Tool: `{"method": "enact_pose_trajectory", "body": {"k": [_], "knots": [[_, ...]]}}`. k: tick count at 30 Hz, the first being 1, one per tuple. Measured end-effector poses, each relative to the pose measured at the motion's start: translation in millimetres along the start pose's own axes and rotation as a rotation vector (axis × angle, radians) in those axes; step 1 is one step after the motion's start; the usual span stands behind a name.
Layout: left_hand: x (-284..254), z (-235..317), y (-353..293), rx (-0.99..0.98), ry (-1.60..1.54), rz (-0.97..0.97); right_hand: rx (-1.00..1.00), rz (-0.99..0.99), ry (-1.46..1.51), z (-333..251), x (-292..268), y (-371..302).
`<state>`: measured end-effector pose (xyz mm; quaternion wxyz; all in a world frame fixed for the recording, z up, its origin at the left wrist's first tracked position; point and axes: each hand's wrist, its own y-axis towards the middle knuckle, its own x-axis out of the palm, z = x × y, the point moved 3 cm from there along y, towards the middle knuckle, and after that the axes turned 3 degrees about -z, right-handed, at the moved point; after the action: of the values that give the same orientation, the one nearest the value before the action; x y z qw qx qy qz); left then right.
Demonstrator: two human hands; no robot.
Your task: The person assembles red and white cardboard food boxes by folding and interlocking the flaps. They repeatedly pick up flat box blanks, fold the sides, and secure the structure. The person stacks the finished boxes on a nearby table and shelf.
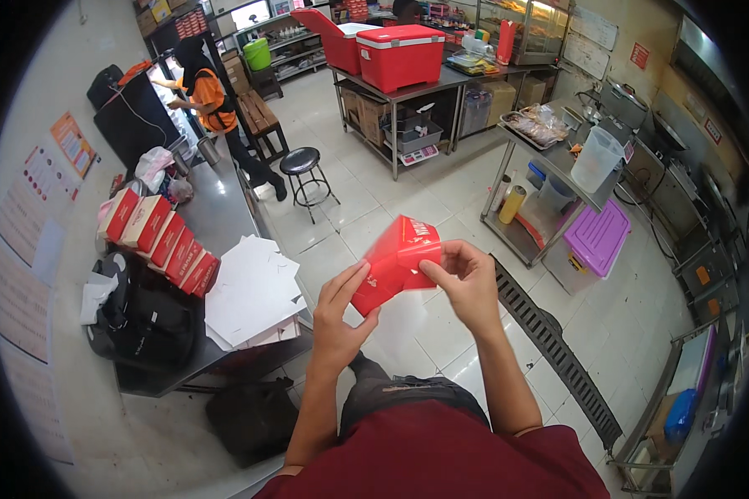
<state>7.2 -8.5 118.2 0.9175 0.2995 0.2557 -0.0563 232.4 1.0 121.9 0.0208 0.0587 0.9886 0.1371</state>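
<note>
Between my two hands is a red cardboard food box (389, 264), partly folded, with white print on its side. It is held up in front of my body, above the floor. My left hand (341, 320) grips its left end, thumb below and fingers along the upper edge. My right hand (468, 281) pinches the right end between thumb and fingers. To the left, on a steel table, lies a stack of flat white card sheets (252, 291). Beside it stand several folded red boxes (165, 241) in a slanting row.
A black bag (146, 320) sits on the steel table (225, 187). Further back, a person in orange (208, 104) stands at a lit opening. A round stool (300, 162) is on the floor. Red coolers (401, 58), a side table (549, 158) and a purple-lidded bin (595, 241) stand ahead and right.
</note>
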Motion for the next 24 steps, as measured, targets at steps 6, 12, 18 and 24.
{"method": "enact_pose_trajectory", "body": {"k": [6, 12, 18, 24], "knots": [[7.7, 5.7, -3.3, -0.312, -0.275, 0.003, -0.487, 0.319, -0.472, 0.7, 40.3, -1.8], [5.1, -5.1, -6.5, -0.208, -0.043, 0.077, 0.373, -0.01, 0.474, 43.6, 44.8, 6.6], [18.4, -3.8, -5.3, -0.238, -0.103, 0.074, 0.459, -0.028, 0.768, 59.5, 54.4, 1.0], [29.1, -39.2, -17.2, -0.392, -0.253, 0.034, 0.381, -0.309, 0.471, 57.3, 56.8, -7.9]]}}
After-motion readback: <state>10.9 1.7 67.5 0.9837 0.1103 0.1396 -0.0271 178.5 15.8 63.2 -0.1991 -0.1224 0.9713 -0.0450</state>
